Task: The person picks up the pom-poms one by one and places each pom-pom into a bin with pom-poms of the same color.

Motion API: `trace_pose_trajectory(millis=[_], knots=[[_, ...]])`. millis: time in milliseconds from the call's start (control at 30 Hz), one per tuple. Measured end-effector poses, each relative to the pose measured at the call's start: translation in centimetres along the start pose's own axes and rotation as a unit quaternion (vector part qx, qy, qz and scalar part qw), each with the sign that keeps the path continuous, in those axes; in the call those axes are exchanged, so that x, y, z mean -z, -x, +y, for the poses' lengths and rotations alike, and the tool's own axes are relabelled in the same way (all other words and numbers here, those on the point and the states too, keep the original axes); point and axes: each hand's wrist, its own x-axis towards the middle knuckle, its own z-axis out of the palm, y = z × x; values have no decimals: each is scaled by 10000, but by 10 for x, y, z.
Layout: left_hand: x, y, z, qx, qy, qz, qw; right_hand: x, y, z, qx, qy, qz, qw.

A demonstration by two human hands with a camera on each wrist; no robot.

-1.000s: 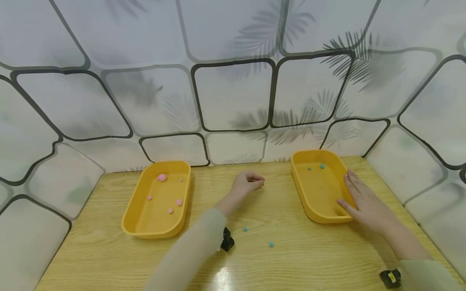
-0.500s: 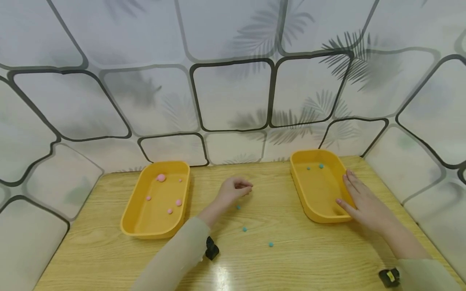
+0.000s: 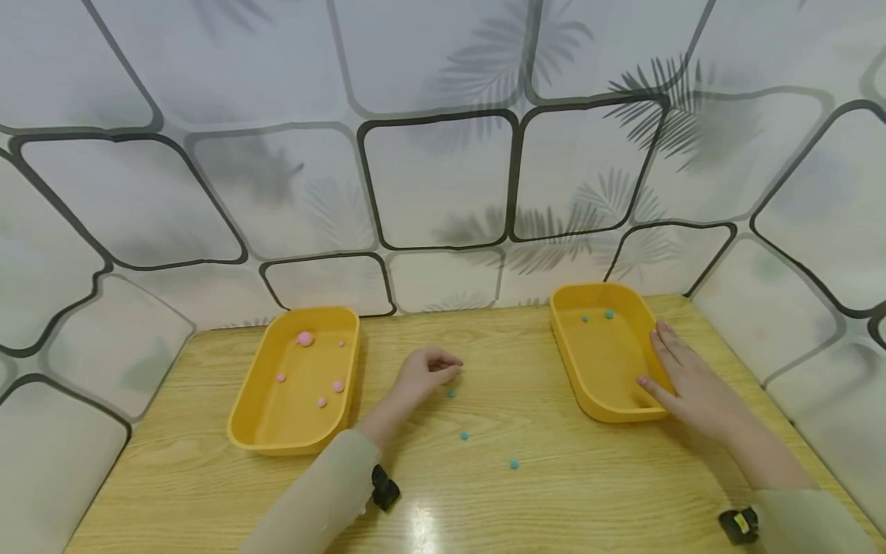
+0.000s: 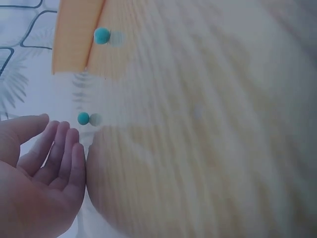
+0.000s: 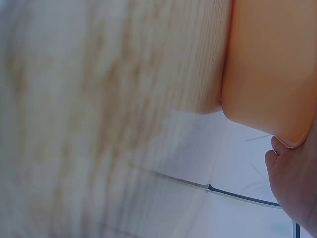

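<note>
My left hand (image 3: 424, 372) hovers over the middle of the table with relaxed fingers. In the left wrist view its thumb stands apart from the fingertips and nothing lies between them. Just past those fingertips sits a small teal ball (image 4: 83, 119), with another teal ball (image 4: 102, 35) farther off. The head view has three teal balls on the tabletop: one close by the left hand (image 3: 451, 393), two nearer the front. My right hand (image 3: 695, 388) rests on the right yellow tray (image 3: 588, 402), fingers straight along its right rim and thumb reaching over the inside. Two teal balls (image 3: 609, 314) lie in that tray.
Over on the left stands a second yellow tray (image 3: 242, 435) with several pink balls (image 3: 304, 338) of different sizes. Patterned white cloth walls (image 3: 443, 185) close off the wooden table (image 3: 443, 500) at the back and both sides.
My left hand has drawn leftward, away from the right tray, uncovering more of the nearest teal ball. The right hand keeps its place on the tray, and the balls have stayed put.
</note>
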Motion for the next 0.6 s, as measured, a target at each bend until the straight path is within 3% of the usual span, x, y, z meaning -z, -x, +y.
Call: trace_pose_trajectory(millis=[133,333,600], knots=[[5,3,-4,-307,-618,-81,9976,0,0,0,-23,-12,-30,10000],[10,6,-11,-450,-622,-590,9953,2,0,-1,-17,-17,-44,10000],[20,7,-16,-952,-669,-1197,9860,1,0,-1,-33,-57,-71,10000]])
